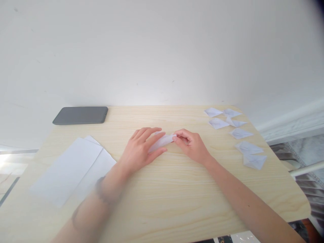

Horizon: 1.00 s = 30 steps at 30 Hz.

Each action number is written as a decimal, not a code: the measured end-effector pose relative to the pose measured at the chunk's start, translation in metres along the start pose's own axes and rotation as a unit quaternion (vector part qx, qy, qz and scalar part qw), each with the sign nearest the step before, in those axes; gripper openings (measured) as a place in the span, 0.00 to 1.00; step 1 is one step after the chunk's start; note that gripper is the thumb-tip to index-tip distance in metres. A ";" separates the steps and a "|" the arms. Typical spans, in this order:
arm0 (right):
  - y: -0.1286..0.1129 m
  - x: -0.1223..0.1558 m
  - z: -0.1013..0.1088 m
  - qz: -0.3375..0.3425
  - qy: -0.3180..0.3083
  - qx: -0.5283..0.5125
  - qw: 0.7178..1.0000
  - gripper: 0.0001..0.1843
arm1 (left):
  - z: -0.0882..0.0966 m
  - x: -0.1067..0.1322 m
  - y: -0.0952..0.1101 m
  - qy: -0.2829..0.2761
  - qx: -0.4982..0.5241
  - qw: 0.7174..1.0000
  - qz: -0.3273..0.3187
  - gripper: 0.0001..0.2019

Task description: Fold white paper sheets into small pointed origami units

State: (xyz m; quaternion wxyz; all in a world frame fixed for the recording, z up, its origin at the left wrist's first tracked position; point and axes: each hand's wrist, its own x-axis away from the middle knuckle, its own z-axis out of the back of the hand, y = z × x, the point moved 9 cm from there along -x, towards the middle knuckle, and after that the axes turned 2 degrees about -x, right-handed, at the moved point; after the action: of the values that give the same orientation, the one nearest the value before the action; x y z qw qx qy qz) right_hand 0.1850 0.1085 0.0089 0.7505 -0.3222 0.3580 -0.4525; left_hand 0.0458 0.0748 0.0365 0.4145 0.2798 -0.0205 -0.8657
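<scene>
A small white piece of paper (pixel 162 142) lies folded on the light wooden table (pixel 177 189), near its middle. My left hand (pixel 141 148) rests over its left part with the fingers stretched flat, pressing the paper down. My right hand (pixel 191 144) pinches the paper's right end between thumb and fingertips. Most of the paper is hidden under my fingers.
Several folded white paper shapes (pixel 238 133) lie along the table's right side. Two flat white sheets (pixel 73 168) sit at the left. A dark phone (pixel 81 115) lies face down at the back left by the white wall. The table edge drops off at the right.
</scene>
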 end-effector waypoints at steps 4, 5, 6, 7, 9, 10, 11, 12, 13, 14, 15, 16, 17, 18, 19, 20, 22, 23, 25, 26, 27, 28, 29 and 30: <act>-0.010 0.002 0.003 0.053 0.020 0.028 0.998 0.08 | -0.004 0.002 -0.016 0.002 0.008 0.996 0.091 0.27; -0.012 0.003 0.004 0.063 0.027 0.032 0.997 0.07 | -0.002 0.003 -0.018 0.016 0.005 0.995 0.097 0.25; -0.014 0.004 0.005 0.072 0.035 0.035 0.996 0.07 | 0.000 0.003 -0.019 0.032 0.003 0.995 0.098 0.23; -0.016 0.005 0.006 0.081 0.040 0.035 0.995 0.07 | 0.002 0.003 -0.019 0.047 0.001 0.994 0.095 0.20; -0.019 0.006 0.006 0.095 0.045 0.031 0.994 0.06 | 0.005 0.003 -0.017 0.068 -0.002 0.995 0.079 0.16; -0.020 0.006 0.006 0.099 0.045 0.027 0.994 0.06 | 0.006 0.003 -0.015 0.073 -0.004 0.995 0.072 0.14; -0.021 0.007 0.005 0.101 0.045 0.024 0.994 0.06 | 0.007 0.003 -0.014 0.076 -0.007 0.995 0.065 0.13; -0.021 0.006 0.005 0.101 0.045 0.023 0.994 0.06 | 0.008 0.003 -0.012 0.079 -0.010 0.995 0.058 0.12; -0.021 0.006 0.005 0.100 0.046 0.023 0.994 0.06 | 0.009 0.002 -0.010 0.082 -0.014 0.995 0.051 0.11; -0.021 0.006 0.005 0.100 0.049 0.023 0.994 0.06 | 0.010 0.002 -0.009 0.087 -0.019 0.995 0.045 0.10; -0.022 0.006 0.005 0.101 0.052 0.024 0.993 0.06 | 0.011 0.002 -0.007 0.091 -0.022 0.995 0.040 0.09; -0.022 0.006 0.005 0.102 0.054 0.025 0.993 0.06 | 0.012 0.002 -0.006 0.095 -0.024 0.995 0.034 0.09; -0.022 0.007 0.005 0.104 0.058 0.025 0.993 0.05 | 0.012 0.002 -0.005 0.097 -0.023 0.995 0.028 0.08; -0.022 0.007 0.006 0.107 0.061 0.026 0.992 0.05 | 0.012 0.002 -0.005 0.098 -0.020 0.995 0.024 0.07; -0.022 0.007 0.006 0.108 0.064 0.027 0.992 0.06 | 0.011 0.002 -0.004 0.095 -0.014 0.995 0.020 0.06; -0.022 0.007 0.006 0.110 0.064 0.029 0.991 0.06 | 0.010 0.002 -0.004 0.089 -0.007 0.996 0.017 0.04; -0.024 0.008 0.005 0.118 0.059 0.033 0.991 0.06 | 0.007 0.001 -0.003 0.072 0.008 0.997 0.011 0.03; -0.025 0.008 0.005 0.123 0.054 0.033 0.990 0.05 | 0.005 0.001 -0.003 0.061 0.015 0.998 0.008 0.03; -0.027 0.007 0.003 0.133 0.038 0.029 0.990 0.05 | 0.003 0.000 -0.002 0.044 0.027 0.999 0.007 0.04; -0.028 0.007 0.001 0.135 0.030 0.027 0.990 0.06 | 0.003 0.000 -0.001 0.039 0.034 0.999 0.007 0.05; -0.029 0.007 0.000 0.133 0.024 0.026 0.990 0.06 | 0.003 0.000 0.000 0.037 0.042 0.998 0.008 0.06; -0.028 0.007 0.000 0.128 0.026 0.026 0.991 0.06 | 0.003 0.001 0.001 0.038 0.052 0.998 0.009 0.06; -0.027 0.007 0.002 0.119 0.037 0.027 0.992 0.06 | 0.004 0.001 0.001 0.039 0.065 0.997 0.011 0.07; -0.026 0.007 0.004 0.110 0.057 0.032 0.992 0.06 | 0.004 0.001 0.002 0.038 0.080 0.996 0.015 0.07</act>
State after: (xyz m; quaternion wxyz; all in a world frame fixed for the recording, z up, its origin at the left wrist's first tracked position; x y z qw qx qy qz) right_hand 0.1793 0.0934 0.0302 0.7840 -0.2306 0.4185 -0.3964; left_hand 0.0445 0.0717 0.0395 0.4044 0.3441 -0.0780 -0.8438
